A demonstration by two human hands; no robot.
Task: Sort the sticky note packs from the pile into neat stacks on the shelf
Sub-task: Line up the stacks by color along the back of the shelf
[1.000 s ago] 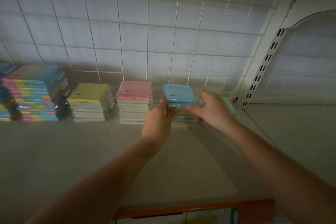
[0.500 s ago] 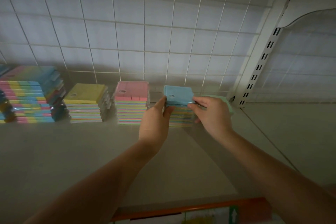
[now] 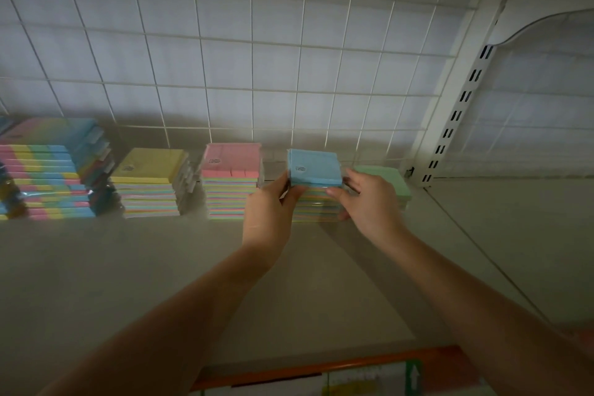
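Note:
A blue-topped stack of sticky note packs stands at the back of the shelf. My left hand presses its left side with the thumb at the top pack's corner. My right hand holds its right side, fingers against the front edge. To its left stand a pink-topped stack, a yellow-topped stack and a tall multicolour stack. A green-topped stack is partly hidden behind my right hand.
A white wire grid backs the shelf. A slotted white upright stands at the right, with another shelf bay beyond it. An orange price rail runs along the shelf's front edge.
My right hand has shifted from behind the stack to its right front side. The blue top pack has been squared up on the stack. My left hand has stayed on the left side.

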